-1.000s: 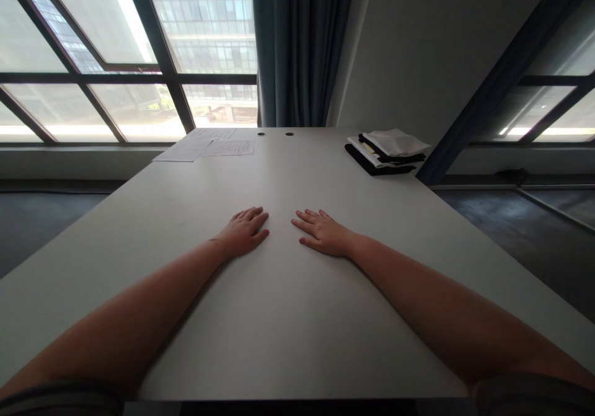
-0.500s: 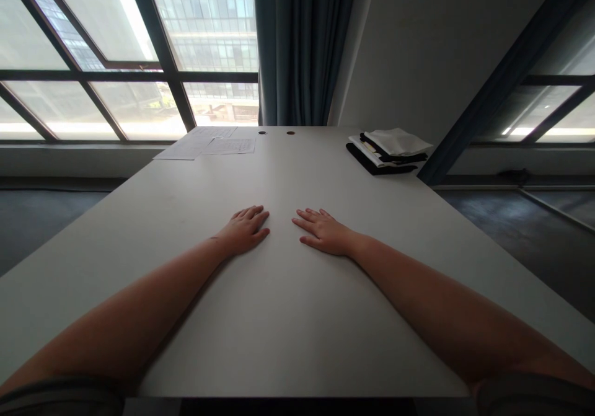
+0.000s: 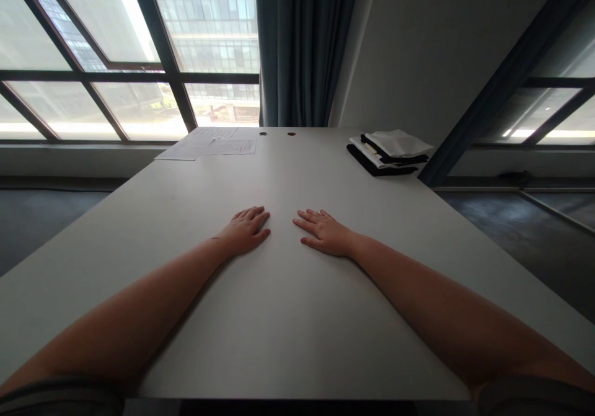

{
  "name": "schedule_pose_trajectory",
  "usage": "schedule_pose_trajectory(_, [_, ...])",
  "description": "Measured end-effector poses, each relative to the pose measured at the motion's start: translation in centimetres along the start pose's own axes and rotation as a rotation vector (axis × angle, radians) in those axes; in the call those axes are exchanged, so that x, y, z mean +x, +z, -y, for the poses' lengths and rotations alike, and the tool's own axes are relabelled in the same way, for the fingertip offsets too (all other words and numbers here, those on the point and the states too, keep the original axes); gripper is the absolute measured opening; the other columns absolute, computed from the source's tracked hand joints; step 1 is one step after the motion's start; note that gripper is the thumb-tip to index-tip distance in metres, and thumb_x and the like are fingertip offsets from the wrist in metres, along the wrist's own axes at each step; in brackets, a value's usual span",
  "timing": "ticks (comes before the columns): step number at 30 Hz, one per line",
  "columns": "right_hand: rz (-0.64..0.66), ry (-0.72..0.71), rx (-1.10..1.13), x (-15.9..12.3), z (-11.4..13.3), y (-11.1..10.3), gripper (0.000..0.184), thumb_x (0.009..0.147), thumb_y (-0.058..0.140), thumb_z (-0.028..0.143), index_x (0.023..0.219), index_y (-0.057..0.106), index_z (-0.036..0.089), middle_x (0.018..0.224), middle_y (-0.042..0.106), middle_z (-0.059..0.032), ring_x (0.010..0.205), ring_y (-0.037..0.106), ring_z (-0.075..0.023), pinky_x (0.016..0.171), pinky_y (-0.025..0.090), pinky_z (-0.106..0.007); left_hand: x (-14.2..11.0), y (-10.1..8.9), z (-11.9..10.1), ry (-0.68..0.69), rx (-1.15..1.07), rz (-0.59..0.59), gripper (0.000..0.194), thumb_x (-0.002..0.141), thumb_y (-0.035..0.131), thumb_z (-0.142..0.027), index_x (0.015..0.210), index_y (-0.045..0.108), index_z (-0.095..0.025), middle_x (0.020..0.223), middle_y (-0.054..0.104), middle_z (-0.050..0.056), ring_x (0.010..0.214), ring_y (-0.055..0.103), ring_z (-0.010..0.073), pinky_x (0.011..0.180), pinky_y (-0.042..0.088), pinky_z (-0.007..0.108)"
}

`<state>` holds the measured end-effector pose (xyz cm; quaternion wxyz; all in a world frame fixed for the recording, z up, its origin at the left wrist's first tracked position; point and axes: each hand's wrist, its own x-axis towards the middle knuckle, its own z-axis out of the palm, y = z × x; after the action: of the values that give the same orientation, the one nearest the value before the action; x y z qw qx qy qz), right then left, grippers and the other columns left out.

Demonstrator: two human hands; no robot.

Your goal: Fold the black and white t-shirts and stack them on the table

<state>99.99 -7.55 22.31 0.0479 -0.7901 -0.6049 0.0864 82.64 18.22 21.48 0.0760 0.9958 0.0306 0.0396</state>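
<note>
My left hand [image 3: 245,230] lies palm down on the white table [image 3: 288,317], fingers stretched out and thumb apart. Opposite it, my right hand [image 3: 324,232] rests flat on the same surface, its fingers spread and pointing left. A short gap of bare tabletop separates the two sets of fingertips. Neither hand holds anything. Beyond the right hand, at the far right of the table, sits a stack of folded black and white cloth [image 3: 390,150]. Past the left hand, at the far left, lie several sheets of paper [image 3: 195,143] with markings on them.
Two small round discs or holes [image 3: 291,134] show near the table's far edge; I cannot tell which. A dark blue curtain [image 3: 302,50] hangs behind the table, between a large window [image 3: 218,103] and a grey wall [image 3: 427,50]. Dark floor [image 3: 506,224] borders both sides.
</note>
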Motion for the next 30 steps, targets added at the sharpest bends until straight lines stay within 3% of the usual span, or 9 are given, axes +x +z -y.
schedule_pose_trajectory(30, [0.015, 0.019, -0.012, -0.02, 0.28, -0.16, 0.07, 0.106, 0.046, 0.056, 0.168, 0.036, 0.025, 0.176, 0.021, -0.0112, 0.162, 0.022, -0.0348, 0.13, 0.015, -0.06, 0.0, 0.11, 0.05, 0.009, -0.018, -0.024, 0.062, 0.103, 0.044, -0.053, 0.157, 0.049, -0.021, 0.168, 0.041, 0.015, 0.157, 0.036, 0.0322, 0.129, 0.029, 0.053])
